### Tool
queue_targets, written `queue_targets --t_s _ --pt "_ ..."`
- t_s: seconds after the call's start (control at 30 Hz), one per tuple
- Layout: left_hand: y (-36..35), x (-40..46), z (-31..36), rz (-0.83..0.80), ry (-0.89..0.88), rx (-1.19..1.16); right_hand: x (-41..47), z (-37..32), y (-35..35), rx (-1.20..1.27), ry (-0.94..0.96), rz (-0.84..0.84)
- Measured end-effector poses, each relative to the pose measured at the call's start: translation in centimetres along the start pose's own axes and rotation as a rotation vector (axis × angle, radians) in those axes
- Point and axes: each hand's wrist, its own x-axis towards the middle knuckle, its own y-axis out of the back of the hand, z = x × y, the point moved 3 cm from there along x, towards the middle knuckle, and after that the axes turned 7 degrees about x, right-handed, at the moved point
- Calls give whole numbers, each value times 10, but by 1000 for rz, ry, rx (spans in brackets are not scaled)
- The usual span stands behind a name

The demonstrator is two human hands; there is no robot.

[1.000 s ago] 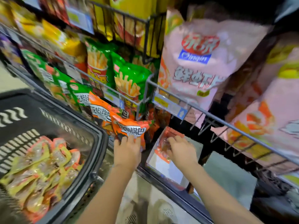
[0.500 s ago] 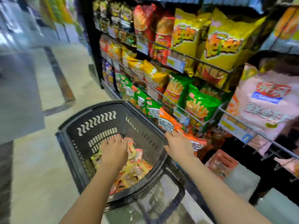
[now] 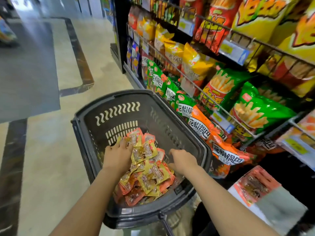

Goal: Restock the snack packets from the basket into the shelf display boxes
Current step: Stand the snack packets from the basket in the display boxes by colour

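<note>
A black plastic basket (image 3: pixel 95 126) stands on the floor in front of me, holding a heap of small yellow and orange snack packets (image 3: pixel 150 178). My left hand (image 3: pixel 117 154) lies palm down on the left side of the heap, fingers spread over the packets. My right hand (image 3: pixel 183 160) hovers inside the basket at the heap's right edge, fingers apart and holding nothing. At the lower right, a white display box (image 3: pixel 279 208) on the bottom shelf holds an orange packet (image 3: pixel 254 186).
Wire shelves (image 3: pixel 213 103) packed with green, orange and yellow chip bags run along the right, overhanging the basket's right rim. Tiled floor (image 3: pixel 51 150) with dark strips spreads to the left. A grey mat lies at far left.
My right hand has left the orange bags on the shelf and come into the basket. My left hand has slid further over the packets. The view has swung left and down.
</note>
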Motion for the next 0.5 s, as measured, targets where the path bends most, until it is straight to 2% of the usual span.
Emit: queue_targets --t_s 0.27,0.5 --pt "-61 71 14 -176 -7 -26 76 16 -57 307 -348 -254" --pt "-109 127 24 -277 -47 -136 125 5 -127 758 -681 -289"
